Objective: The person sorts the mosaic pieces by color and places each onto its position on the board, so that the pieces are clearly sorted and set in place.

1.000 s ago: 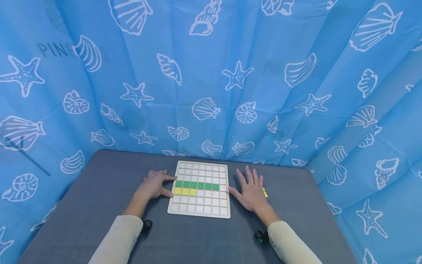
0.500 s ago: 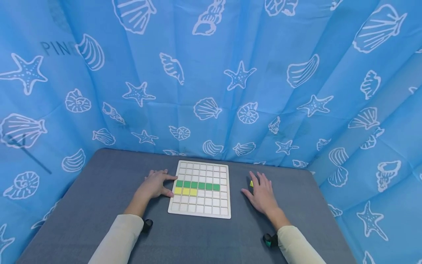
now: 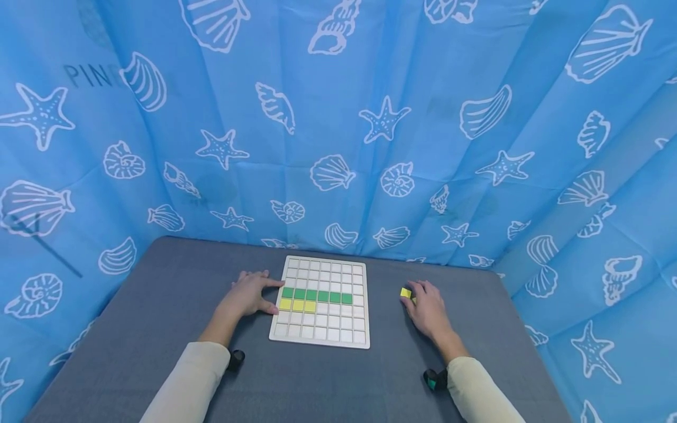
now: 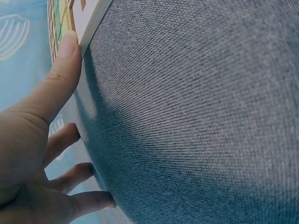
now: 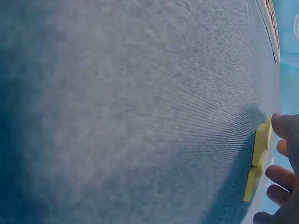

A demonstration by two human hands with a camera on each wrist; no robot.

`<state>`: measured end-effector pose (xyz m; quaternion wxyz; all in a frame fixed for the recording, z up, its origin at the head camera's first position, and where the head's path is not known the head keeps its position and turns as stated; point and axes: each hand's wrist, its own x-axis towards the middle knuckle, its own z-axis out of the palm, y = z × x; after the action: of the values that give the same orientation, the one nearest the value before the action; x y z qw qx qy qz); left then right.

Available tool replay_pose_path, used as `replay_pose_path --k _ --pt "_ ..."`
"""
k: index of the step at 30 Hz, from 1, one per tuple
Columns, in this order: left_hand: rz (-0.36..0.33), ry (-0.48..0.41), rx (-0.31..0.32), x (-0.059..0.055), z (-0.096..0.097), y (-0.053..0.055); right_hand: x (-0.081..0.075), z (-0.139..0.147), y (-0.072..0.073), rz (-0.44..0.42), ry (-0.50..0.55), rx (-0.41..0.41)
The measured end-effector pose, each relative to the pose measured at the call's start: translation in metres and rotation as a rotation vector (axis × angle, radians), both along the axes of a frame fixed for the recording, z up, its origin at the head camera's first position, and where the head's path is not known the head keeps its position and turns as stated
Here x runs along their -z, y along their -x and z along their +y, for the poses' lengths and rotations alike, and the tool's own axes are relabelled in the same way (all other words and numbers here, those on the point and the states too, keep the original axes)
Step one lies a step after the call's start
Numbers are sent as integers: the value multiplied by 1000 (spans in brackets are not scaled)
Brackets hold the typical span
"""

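A white grid board [image 3: 319, 345] lies flat on the table. One row holds several green tiles [image 3: 322, 296]; the row nearer me has three yellow tiles [image 3: 298, 306] at its left end. My left hand [image 3: 245, 295] rests at the board's left edge, thumb and forefinger extended onto the rim; in the left wrist view the thumb [image 4: 68, 46] touches the board's corner region. Right of the board, my right hand [image 3: 427, 308] pinches a yellow tile [image 5: 268, 133] between thumb and forefinger. Other loose yellow tiles [image 5: 258, 145] lie beneath and beside it, partly hidden by the fingers.
The dark grey cloth-covered table [image 3: 317, 388] extends around the board. Behind it hangs a blue curtain [image 3: 338, 117] with white shells and starfish. A black band [image 3: 435, 379] is on the right wrist, another [image 3: 235, 359] on the left.
My right hand has moved right, away from the board's side, and its spread fingers have closed in on a loose yellow tile. The left hand stays at the board's edge.
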<state>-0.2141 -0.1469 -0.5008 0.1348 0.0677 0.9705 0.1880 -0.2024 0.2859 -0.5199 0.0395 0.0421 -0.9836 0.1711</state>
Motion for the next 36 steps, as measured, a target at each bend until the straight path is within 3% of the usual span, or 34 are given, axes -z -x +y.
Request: replay_pose_path --k 27,36 --pt "9 17 5 1 -1 0 -1 0 7 -52 85 35" --pt "7 14 0 2 -1 0 -4 -6 11 -13 121 49"
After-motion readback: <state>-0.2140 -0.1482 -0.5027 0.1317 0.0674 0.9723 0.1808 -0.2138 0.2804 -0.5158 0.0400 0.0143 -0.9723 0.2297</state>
